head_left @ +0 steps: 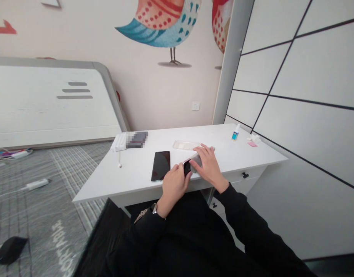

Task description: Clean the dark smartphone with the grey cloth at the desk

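Over the front edge of the white desk (pixel 131 181), my left hand (pixel 174 182) is closed around the near left end of a dark-screened smartphone (pixel 187 168). My right hand (pixel 208 165) lies across the other end, thumb on the face and fingers bent over the far edge. A pale grey layer (pixel 196 161) covers that part of the phone; whether it is a cloth, a film or glare I cannot tell. Just left of my hands lies a black tablet (pixel 161 166), face up. A clear phone case (pixel 185 145) rests behind the phone.
A small spray bottle (pixel 235 133) stands at the back right beside crumpled white tissue (pixel 254 137) and pink paper (pixel 252 144). At the back left are a white box-like object (pixel 119 141), a blurred dark item (pixel 137 139) and a white cable (pixel 119 159). A white cabinet (pixel 309 96) borders the right.
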`<state>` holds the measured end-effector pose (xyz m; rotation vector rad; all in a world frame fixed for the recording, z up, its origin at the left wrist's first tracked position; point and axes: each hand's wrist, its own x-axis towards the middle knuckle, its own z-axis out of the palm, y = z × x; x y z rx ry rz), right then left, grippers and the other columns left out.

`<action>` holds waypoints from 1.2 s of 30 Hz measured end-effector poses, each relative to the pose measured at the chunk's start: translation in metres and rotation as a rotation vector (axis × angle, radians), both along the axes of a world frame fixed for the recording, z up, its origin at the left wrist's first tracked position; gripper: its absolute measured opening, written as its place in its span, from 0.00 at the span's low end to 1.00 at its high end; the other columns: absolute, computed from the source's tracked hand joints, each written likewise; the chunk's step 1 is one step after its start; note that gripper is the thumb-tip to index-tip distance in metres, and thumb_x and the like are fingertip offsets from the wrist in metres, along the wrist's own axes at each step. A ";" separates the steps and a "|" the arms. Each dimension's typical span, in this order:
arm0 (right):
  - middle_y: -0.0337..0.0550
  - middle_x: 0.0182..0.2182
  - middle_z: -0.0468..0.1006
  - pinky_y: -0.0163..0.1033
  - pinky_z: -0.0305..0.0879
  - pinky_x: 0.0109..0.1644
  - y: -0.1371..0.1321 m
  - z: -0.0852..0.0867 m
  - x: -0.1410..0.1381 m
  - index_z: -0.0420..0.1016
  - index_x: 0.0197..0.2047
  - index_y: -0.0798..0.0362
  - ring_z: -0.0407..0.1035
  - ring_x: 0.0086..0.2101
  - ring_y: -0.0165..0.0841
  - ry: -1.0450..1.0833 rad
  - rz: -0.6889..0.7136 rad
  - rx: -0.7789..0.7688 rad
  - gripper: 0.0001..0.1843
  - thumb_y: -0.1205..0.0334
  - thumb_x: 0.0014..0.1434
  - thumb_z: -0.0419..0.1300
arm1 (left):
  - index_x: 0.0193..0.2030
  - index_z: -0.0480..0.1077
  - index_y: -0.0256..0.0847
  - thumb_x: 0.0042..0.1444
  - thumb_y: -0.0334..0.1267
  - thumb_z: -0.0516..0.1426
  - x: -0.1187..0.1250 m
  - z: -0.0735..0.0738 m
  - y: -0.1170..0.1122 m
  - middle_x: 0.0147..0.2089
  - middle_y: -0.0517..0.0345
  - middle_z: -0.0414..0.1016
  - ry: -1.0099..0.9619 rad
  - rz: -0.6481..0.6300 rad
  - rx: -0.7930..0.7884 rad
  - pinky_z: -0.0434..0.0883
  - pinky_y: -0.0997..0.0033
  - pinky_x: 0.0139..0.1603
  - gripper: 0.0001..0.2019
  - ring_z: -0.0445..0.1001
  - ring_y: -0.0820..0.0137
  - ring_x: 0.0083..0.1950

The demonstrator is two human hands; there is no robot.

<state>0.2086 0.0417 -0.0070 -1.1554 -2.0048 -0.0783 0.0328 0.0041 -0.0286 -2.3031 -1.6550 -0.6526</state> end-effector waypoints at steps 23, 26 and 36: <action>0.51 0.62 0.72 0.61 0.36 0.74 -0.026 0.006 -0.017 0.65 0.66 0.50 0.58 0.66 0.46 -0.103 0.179 0.010 0.35 0.34 0.68 0.46 | 0.48 0.71 0.39 0.63 0.34 0.53 -0.003 -0.003 0.003 0.46 0.47 0.78 -0.007 -0.090 -0.021 0.73 0.64 0.47 0.09 0.76 0.59 0.48; 0.53 0.60 0.74 0.64 0.40 0.72 -0.004 0.001 0.002 0.69 0.62 0.52 0.61 0.65 0.48 -0.031 0.041 0.018 0.33 0.36 0.70 0.45 | 0.53 0.68 0.35 0.66 0.40 0.52 0.000 0.002 -0.001 0.44 0.46 0.77 0.010 -0.026 -0.048 0.73 0.64 0.42 0.14 0.77 0.59 0.44; 0.52 0.61 0.73 0.60 0.37 0.74 -0.020 0.001 -0.015 0.66 0.64 0.51 0.58 0.66 0.46 -0.068 0.154 0.028 0.33 0.36 0.68 0.50 | 0.43 0.71 0.38 0.63 0.33 0.52 -0.003 -0.001 0.001 0.40 0.47 0.77 0.084 -0.066 -0.042 0.72 0.64 0.46 0.07 0.76 0.58 0.46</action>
